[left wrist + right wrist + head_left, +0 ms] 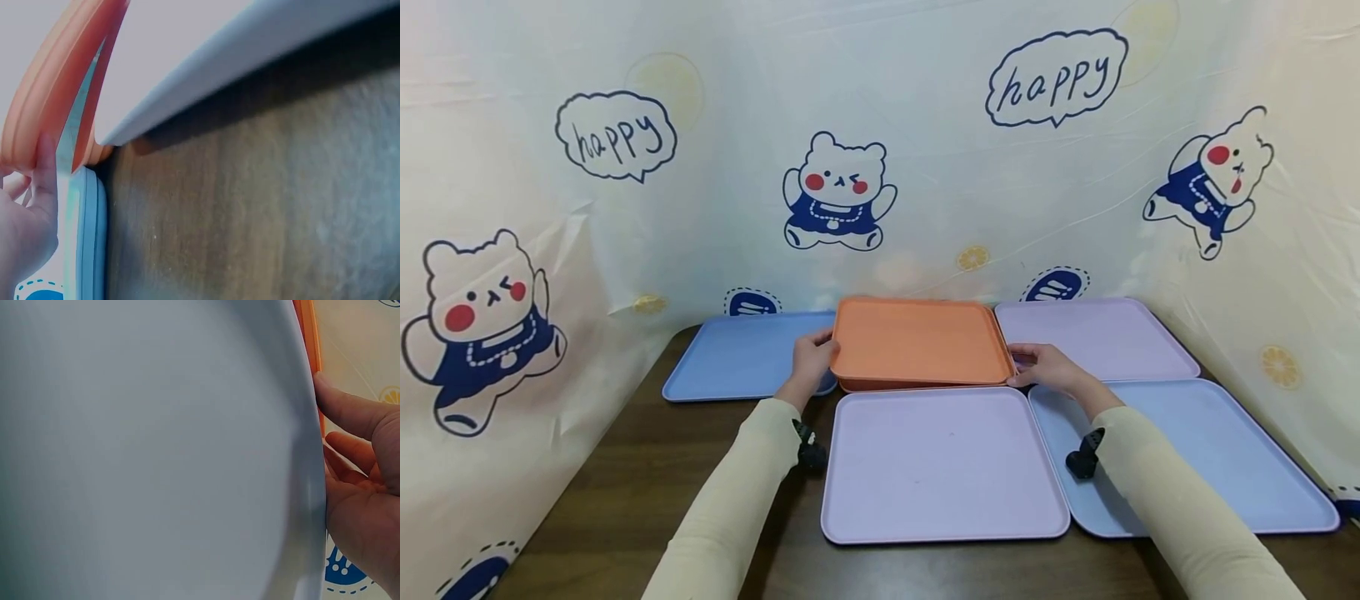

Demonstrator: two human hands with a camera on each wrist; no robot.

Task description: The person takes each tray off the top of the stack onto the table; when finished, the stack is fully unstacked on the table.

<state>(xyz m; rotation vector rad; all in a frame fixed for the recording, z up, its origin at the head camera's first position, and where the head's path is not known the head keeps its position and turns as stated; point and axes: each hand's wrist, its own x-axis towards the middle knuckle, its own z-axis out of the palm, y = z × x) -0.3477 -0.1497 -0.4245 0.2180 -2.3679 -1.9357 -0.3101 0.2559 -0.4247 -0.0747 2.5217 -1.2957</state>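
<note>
Both hands hold an orange tray (921, 337) by its short sides, near the back middle of the table. My left hand (811, 362) grips the left side, with the thumb against the outer wall in the left wrist view. On the opposite side, my right hand (1048, 368) pinches the edge between thumb and fingers. The left wrist view shows a gap under the held orange tray, and another orange tray (86, 134) lies below it. A lavender tray (943, 467) lies flat just in front; its pale surface fills much of the right wrist view.
A blue tray (730, 358) lies at the back left, a lavender tray (1093, 337) at the back right. Under my right forearm spreads another blue tray (1210, 458). The dark wooden table (647, 492) meets a printed cloth (925, 208) behind and at both sides.
</note>
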